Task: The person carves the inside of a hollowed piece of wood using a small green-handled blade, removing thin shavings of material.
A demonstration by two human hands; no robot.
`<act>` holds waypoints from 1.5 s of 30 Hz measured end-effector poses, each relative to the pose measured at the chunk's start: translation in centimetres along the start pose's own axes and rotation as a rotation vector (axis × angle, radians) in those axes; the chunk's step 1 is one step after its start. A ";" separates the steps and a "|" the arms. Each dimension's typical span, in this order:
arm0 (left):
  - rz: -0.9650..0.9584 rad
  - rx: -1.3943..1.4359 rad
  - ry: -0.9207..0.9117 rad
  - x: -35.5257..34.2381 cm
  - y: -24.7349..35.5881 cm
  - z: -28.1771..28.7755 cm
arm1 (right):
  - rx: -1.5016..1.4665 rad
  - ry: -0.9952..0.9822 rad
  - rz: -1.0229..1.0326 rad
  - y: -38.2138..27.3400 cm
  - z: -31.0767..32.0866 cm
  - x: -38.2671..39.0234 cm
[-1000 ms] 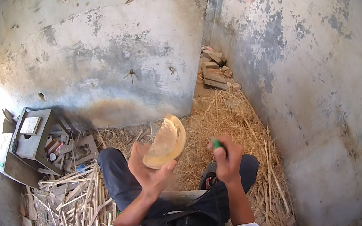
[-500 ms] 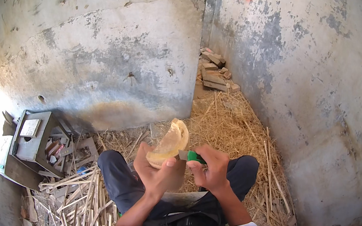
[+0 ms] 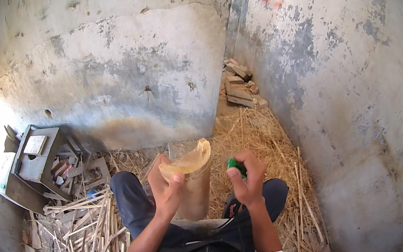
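Observation:
My left hand point(image 3: 166, 186) grips a pale yellow, crescent-shaped piece point(image 3: 186, 164) with a thick curved rim, thumb on its near edge. What it is made of, I cannot tell. Off to its right, my right hand point(image 3: 250, 177) is closed around a green-handled knife point(image 3: 237, 167), apart from the piece; the blade cannot be made out now. A tan, round post-like block point(image 3: 195, 198) stands upright between my knees, just below the crescent piece.
Straw point(image 3: 257, 134) covers the floor ahead and to the right. Bundled sticks point(image 3: 99, 220) lie at the left, beside a worn grey cabinet point(image 3: 40, 156) with litter inside. Broken bricks point(image 3: 238, 87) are piled in the far corner, between peeling walls point(image 3: 132, 63).
My right hand has drawn the knife away from the yellow piece, to the right and slightly up. The left hand has shifted slightly and tilted the piece, uncovering the block below.

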State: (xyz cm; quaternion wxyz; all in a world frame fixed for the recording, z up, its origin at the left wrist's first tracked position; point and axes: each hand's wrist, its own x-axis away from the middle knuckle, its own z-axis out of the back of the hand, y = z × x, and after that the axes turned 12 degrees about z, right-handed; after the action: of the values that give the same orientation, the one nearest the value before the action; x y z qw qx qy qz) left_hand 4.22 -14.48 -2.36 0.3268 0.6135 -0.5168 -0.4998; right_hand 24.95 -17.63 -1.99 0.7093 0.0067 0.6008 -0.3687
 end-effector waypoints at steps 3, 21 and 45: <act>-0.003 0.023 -0.008 0.2 -0.2 -0.7 | -0.004 -0.061 0.069 -1.8 -0.4 -0.4; 0.057 -0.097 0.004 -0.5 -2.8 0.4 | 0.233 -0.062 0.137 -1.3 -2.0 0.6; 0.448 0.073 -0.285 -5.2 -25.9 9.6 | -0.849 -0.156 -1.086 17.3 -8.4 16.4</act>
State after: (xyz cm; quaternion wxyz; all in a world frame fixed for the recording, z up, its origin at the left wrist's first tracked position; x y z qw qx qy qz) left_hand 3.22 -1.79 -27.48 0.3308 0.4187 -0.6981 -0.4774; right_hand 27.13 -9.65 -25.94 0.4065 -0.5997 0.5587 -0.4038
